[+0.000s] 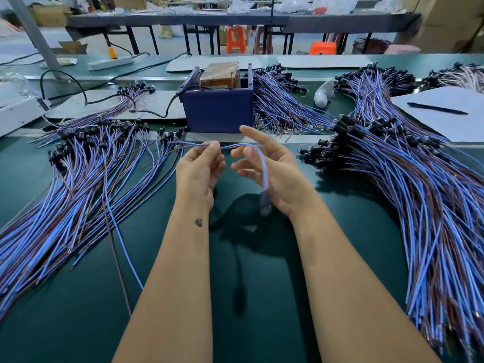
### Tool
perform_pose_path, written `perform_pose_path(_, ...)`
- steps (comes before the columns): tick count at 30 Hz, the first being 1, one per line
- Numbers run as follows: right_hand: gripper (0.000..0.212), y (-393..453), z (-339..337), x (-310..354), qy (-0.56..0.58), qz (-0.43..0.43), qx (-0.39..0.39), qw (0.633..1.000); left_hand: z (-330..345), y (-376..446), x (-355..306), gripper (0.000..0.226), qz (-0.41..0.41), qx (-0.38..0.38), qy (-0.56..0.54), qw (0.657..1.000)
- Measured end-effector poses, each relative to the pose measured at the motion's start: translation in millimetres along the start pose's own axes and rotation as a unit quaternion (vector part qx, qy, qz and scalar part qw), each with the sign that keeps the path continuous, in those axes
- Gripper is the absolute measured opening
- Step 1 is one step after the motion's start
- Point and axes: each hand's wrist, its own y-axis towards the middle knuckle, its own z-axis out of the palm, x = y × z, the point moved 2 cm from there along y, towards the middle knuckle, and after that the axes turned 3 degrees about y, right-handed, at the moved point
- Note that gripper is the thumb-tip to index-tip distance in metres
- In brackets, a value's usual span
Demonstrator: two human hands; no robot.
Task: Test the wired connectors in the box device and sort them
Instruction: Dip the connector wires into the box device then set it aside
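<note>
A single blue-and-brown wired connector (237, 145) is held in the air above the green desk (275, 297), just in front of the blue box device (218, 107). The left hand (200, 170) pinches the wire between thumb and fingertips. From there the wire runs across to the right hand (272, 166), whose fingers are spread and relaxed; the wire drapes over them and hangs down past the palm, its lower end blurred.

To the left of the hands a large fan of wired connectors (78, 179) lies on the desk, their black plug ends towards the box device. A few loose wires from it reach in under the left forearm. To the right lies a thicker heap of connectors (419, 192), plug ends facing the hands. Another pile (282, 100) lies against the right side of the box device, and a smaller bundle (131, 96) sits behind and to its left.

The box device is open at the top and holds a brown block (221, 74) with upright metal pins; a black cable (167, 108) enters its left side.

Farther right, a black pen (437, 108) lies on a white sheet (445, 119). A white power strip (110, 62) sits at the back left.
</note>
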Motion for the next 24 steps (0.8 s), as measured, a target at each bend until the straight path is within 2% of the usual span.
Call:
perform_pose_path(2,0.021,1,-4,1,0.022,-0.019,-0.057,0.998,0,0,2,0.020,0.026,0.005,0.030,0.999)
perform_pose_path(4,0.022,1,-9,1,-0.018,-0.031,-0.124,0.992,4,-3,4,0.023,0.064,0.040,0.113,0.991)
perform_pose_path(7,0.027,1,-18,4,-0.161,-0.046,-0.218,0.961,19,-15,10,0.026,0.115,0.128,0.278,0.945)
perform_pose_path(9,0.029,1,-22,7,-0.203,-0.055,-0.255,0.944,34,-27,19,0.031,0.141,0.200,0.352,0.903)
perform_pose_path(11,0.030,-1,-26,9,-0.220,-0.045,-0.277,0.934,50,-42,27,0.032,0.191,0.274,0.395,0.856)
perform_pose_path(13,0.029,-5,-31,15,-0.274,-0.036,-0.292,0.916,63,-54,34,0.024,0.239,0.332,0.394,0.823)
perform_pose_path(15,0.026,-9,-40,27,-0.332,-0.032,-0.304,0.892,66,-57,37,0.021,0.278,0.339,0.414,0.798)
perform_pose_path(17,0.023,-14,-51,44,-0.394,-0.018,-0.308,0.866,67,-58,40,0.034,0.288,0.356,0.434,0.776)
perform_pose_path(21,0.025,-26,-70,83,-0.515,0.024,-0.299,0.803,70,-67,46,0.054,0.245,0.384,0.448,0.769)
perform_pose_path(24,0.023,-37,-83,109,-0.570,0.064,-0.294,0.765,70,-70,47,0.057,0.231,0.392,0.448,0.769)
